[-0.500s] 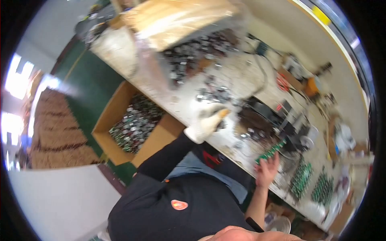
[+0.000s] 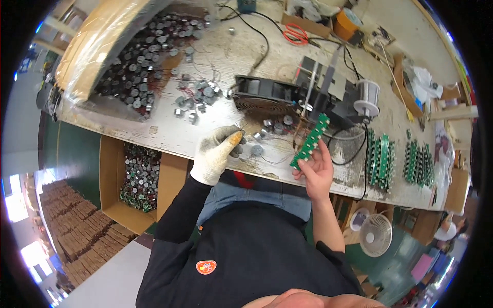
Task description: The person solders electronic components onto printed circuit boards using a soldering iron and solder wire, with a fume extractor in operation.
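Your bare right hand [image 2: 317, 172] holds a green board [image 2: 312, 139] between thumb and fingers, tilted above the bench [image 2: 172, 134] near its front edge. Your gloved left hand [image 2: 214, 151] (its thumb stained orange-brown) keeps a narrow grip, though I cannot tell what sits in it. Loose motors [image 2: 287, 120] lie between your hands; beyond them stand a black fan [image 2: 263, 88] and, farther right, a white spool [image 2: 367, 95].
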Tool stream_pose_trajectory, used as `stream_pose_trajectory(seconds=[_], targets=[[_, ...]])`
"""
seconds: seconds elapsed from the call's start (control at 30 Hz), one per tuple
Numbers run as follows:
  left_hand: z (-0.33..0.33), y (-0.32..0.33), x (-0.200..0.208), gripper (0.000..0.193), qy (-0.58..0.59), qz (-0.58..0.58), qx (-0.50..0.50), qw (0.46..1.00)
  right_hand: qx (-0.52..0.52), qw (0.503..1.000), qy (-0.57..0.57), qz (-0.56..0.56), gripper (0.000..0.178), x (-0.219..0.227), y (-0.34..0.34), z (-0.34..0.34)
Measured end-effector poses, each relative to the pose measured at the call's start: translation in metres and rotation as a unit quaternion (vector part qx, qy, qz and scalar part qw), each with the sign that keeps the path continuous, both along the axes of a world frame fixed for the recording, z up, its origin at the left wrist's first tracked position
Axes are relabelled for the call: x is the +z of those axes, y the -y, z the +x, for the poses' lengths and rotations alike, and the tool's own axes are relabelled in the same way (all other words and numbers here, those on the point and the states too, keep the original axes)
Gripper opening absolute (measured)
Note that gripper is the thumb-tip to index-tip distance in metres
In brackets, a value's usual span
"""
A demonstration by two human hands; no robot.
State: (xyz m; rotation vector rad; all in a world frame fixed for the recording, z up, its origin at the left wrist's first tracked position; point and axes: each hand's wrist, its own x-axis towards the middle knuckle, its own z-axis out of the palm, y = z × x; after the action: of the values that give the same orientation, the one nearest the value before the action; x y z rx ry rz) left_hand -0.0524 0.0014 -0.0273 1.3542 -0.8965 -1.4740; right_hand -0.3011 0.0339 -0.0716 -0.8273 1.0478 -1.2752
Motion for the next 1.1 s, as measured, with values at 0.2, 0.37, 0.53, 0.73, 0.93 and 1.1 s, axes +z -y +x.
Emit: stream_pose_trajectory(seconds=[0.2,0.37,0.53,0.73,0.93,1.1], targets=[[-0.038,-0.016,-0.006,0.026,0.042,0.029,-0.06,0.997,0.003,0.999,0.031,0.017,0.069,0.003,0.001,-0.001],[-0.06,-0.02,-0.01,0.021,0.137,-0.042,-0.093,0.985,0.004,0.999,0.048,0.006,0.069,0.005,0.003,-0.001],[-0.074,-0.02,-0.006,0.019,0.117,-0.022,-0.126,0.985,-0.003,0.998,0.061,0.002,0.069,0.006,0.006,0.0],[-0.083,-0.015,-0.01,0.017,0.038,0.068,-0.135,0.988,-0.008,0.997,0.077,-0.006,0.069,0.007,0.006,0.001],[-0.084,-0.009,-0.018,0.017,-0.006,0.087,-0.127,0.988,-0.01,0.996,0.092,-0.017,0.07,0.008,0.008,0.002],[-0.086,-0.008,-0.016,0.015,-0.072,0.132,-0.099,0.984,-0.005,0.996,0.085,-0.02,0.071,0.007,0.009,0.001]])
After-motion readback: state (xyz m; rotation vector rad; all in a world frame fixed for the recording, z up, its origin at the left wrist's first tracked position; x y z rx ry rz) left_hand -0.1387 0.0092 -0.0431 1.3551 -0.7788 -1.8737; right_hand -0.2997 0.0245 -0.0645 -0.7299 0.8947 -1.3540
